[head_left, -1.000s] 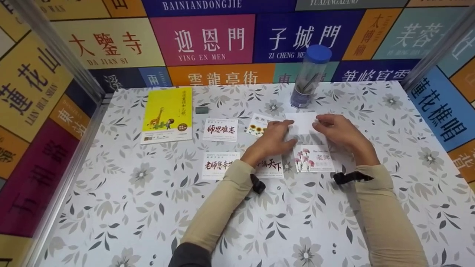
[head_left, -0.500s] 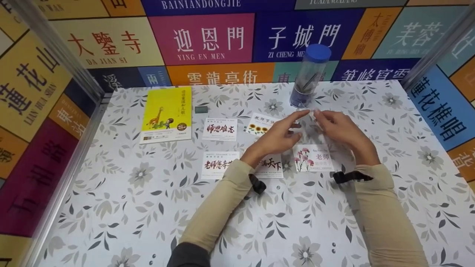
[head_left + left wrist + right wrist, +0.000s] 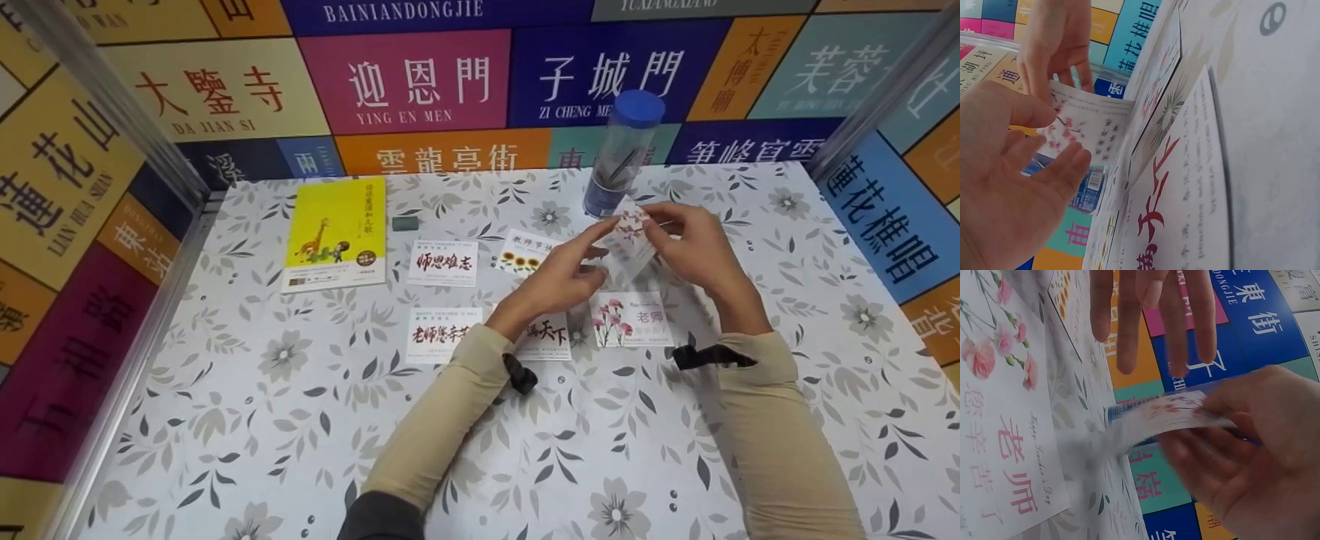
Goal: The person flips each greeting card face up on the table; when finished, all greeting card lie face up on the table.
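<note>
My right hand point(image 3: 694, 251) pinches a card point(image 3: 634, 225) with pink blossoms between thumb and fingers. The card is lifted and tilted; in the right wrist view the card point(image 3: 1168, 410) looks bent and blurred. Close by on its left is my left hand point(image 3: 559, 281), fingers spread. In the right wrist view the left hand's fingers point(image 3: 1126, 337) hang apart from the card. Below the hands lies a card with pink carnations point(image 3: 634, 322). A sunflower card point(image 3: 521, 255) is partly hidden by the left hand, and a red-lettered card point(image 3: 551, 341) by the left wrist.
Two more red-lettered cards, an upper one point(image 3: 444, 262) and a lower one point(image 3: 442, 330), lie left of the hands. Farther left is a yellow book point(image 3: 337, 225), with a small dark green block point(image 3: 405, 223) beside it. A clear blue-lidded jar point(image 3: 624, 154) stands behind the hands.
The card lay blank side up between both hands. Now it is raised in my right hand with its blossom print showing, and my left hand is off it.
</note>
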